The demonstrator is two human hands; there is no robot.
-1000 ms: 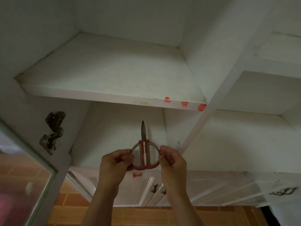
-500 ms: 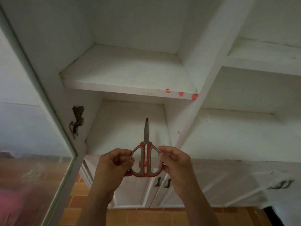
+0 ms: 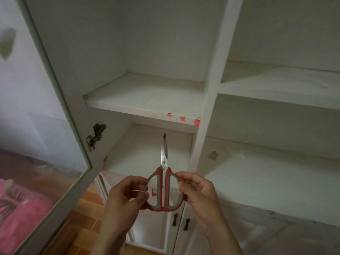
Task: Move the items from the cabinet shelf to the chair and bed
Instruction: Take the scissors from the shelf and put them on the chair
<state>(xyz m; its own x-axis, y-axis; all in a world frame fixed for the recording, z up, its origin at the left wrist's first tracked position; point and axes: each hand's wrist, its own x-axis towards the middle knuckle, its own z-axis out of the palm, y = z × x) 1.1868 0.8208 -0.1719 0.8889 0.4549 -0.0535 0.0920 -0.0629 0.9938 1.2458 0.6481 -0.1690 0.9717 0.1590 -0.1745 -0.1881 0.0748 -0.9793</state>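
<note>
Both hands hold a pair of scissors (image 3: 163, 188) up in front of the open white cabinet (image 3: 211, 100). The left hand (image 3: 127, 197) pinches the left handle loop with curled fingers, and the right hand (image 3: 197, 192) pinches the right loop the same way. The blades are closed and point up and away, toward the lower shelf (image 3: 139, 151) on the left side. Above it, the upper shelf (image 3: 147, 96) has three red marks (image 3: 182, 118) along its near edge. A glass door (image 3: 42, 126) hangs open at left, with a metal hinge (image 3: 96, 134) on the cabinet's side wall. Two dark handles (image 3: 181, 220) sit on the lower doors beneath the scissors.
</note>
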